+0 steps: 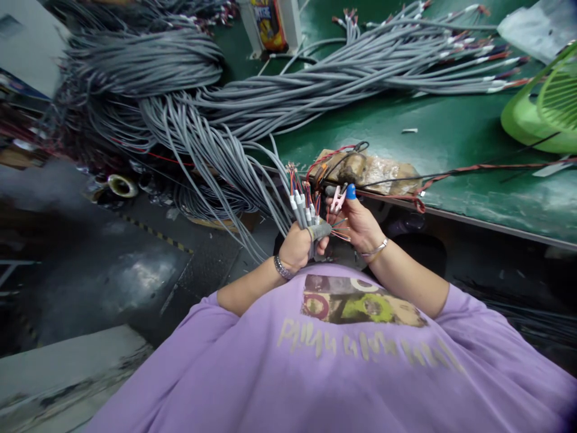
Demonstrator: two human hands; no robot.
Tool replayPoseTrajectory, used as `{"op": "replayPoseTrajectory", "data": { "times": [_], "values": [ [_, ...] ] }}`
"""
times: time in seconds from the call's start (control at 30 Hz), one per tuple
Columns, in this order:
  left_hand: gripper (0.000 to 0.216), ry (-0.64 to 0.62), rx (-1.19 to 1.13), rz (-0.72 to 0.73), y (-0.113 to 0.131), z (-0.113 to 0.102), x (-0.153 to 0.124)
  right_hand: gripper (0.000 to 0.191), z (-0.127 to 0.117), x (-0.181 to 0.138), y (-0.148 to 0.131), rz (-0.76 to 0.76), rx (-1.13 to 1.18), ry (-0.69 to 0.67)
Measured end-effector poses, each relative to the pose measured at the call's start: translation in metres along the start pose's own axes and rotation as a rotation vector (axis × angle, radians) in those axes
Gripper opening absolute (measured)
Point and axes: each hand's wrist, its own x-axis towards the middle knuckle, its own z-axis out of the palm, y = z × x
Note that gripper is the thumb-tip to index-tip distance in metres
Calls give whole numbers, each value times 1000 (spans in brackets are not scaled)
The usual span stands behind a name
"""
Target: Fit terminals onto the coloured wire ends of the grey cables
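My left hand point(296, 248) is closed around a bundle of grey cables point(299, 207). Their white-banded ends and thin coloured wires point up toward the bench edge. A thick grey sleeve-like piece point(320, 231) lies across the front of this grip, with fine bare wires point(341, 231) fanning out to its right. Close beside it, my right hand point(363, 224) has its fingers drawn together at a small pink clip point(338, 199). A blue cap point(350, 191) covers its thumb tip. Exactly what the right fingertips pinch is partly hidden.
Long grey cable bundles point(288, 99) lie over the green bench point(451, 126). A taped cardboard piece point(383, 171) with red and black leads sits at its edge. A green basket-like object point(525, 111) stands right, a plastic bag point(532, 30) behind it. More coils hang left.
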Motion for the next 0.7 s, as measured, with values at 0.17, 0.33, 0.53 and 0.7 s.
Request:
{"op": "replayPoseTrajectory", "data": {
  "times": [0.17, 0.33, 0.53, 0.7],
  "values": [
    [37, 15, 3, 1, 2, 1, -1, 35, 2, -1, 1, 36, 39, 38],
    [40, 1, 15, 2, 3, -2, -7, 45, 3, -3, 1, 82, 62, 6],
    [39, 27, -12, 30, -1, -9, -14, 48, -1, -6, -3, 74, -4, -93],
    [37, 73, -27, 47, -4, -3, -13, 33, -3, -9, -4, -3, -75, -22]
  ]
}}
